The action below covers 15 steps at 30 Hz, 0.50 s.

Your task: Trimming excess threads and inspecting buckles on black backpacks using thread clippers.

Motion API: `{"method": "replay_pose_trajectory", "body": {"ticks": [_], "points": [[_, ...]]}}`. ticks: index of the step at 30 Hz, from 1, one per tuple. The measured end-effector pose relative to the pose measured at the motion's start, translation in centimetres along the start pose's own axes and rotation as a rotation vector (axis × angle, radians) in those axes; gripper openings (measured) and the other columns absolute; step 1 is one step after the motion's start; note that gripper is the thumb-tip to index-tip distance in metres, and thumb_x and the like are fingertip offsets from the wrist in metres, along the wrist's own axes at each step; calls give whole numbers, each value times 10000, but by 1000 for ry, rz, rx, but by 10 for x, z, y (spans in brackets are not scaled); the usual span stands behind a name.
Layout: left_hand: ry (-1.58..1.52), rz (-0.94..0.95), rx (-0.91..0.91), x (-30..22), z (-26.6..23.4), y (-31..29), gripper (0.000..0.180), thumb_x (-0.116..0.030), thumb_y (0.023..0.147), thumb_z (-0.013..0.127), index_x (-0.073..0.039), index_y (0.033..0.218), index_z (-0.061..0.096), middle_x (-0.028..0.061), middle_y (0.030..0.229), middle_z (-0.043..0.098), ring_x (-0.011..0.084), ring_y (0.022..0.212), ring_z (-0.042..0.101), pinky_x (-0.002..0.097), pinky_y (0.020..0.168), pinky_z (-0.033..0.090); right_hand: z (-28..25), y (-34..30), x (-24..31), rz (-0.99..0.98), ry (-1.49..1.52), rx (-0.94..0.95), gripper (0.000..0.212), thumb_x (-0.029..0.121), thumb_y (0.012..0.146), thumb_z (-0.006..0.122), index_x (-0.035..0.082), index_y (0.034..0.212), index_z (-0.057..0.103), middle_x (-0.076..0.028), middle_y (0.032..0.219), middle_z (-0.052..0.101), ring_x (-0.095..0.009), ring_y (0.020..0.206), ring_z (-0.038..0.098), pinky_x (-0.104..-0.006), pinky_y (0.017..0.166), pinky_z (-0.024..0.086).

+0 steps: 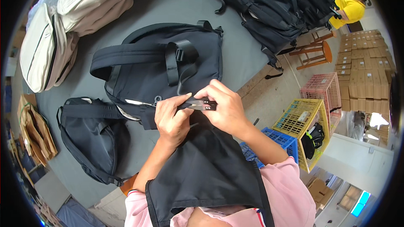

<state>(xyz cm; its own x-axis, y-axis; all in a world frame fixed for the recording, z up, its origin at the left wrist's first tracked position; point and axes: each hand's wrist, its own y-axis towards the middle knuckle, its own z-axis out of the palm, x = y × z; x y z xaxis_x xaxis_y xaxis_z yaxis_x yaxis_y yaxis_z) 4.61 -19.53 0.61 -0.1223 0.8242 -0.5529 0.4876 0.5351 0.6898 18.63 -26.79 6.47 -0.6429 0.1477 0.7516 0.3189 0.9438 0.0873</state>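
Note:
My right hand (227, 108) is closed around a pair of small thread snips (207, 104) with dark handles, its blades pointing left. Beside it my left hand (171, 120) pinches the loose end of a black webbing strap (182, 83); the exact spot under the fingertips is hidden. The strap comes from a black buckle (179, 55) on a black backpack (153, 73), which lies in front of me with its padded shoulder strap up. A zipper pull (158, 99) shows at the pack's near edge, close to my left hand.
Another black backpack (90, 136) lies at left on the grey table (168, 4). Beige backpacks (94, 0) stand far left, a pile of black ones (273, 8) far right. Crates (299, 115), a wooden stool (313, 54), stacked cartons (366, 71) and a person in yellow (351, 8) are rightward.

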Motion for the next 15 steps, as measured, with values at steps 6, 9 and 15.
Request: {"method": "replay_pose_trajectory", "body": {"ticks": [6, 9, 15], "points": [[0, -37, 28, -1, 3, -14, 202, 30, 601, 675, -49, 758, 575, 96, 929, 677, 243, 791, 645, 323, 690, 457, 17, -6, -21, -79, 21, -146, 103, -48, 707, 594, 20, 767, 546, -80, 711, 517, -206, 588, 550, -304, 532, 431], [33, -18, -51, -4, -5, 2, 247, 57, 585, 671, -58, 776, 566, 101, 930, 678, 243, 793, 645, 317, 686, 449, 1, -10, -33, 201, 458, -226, 84, -36, 817, 609, 19, 800, 548, -13, 701, 502, -71, 624, 489, -229, 540, 399], [32, -60, -9, -1, 4, -2, 311, 82, 557, 658, -65, 822, 586, 71, 959, 669, 224, 812, 634, 315, 687, 438, -1, -24, -48, 434, 988, -18, 117, 137, 938, 575, 35, 881, 576, 74, 725, 491, 1, 618, 414, -167, 537, 338]]}}
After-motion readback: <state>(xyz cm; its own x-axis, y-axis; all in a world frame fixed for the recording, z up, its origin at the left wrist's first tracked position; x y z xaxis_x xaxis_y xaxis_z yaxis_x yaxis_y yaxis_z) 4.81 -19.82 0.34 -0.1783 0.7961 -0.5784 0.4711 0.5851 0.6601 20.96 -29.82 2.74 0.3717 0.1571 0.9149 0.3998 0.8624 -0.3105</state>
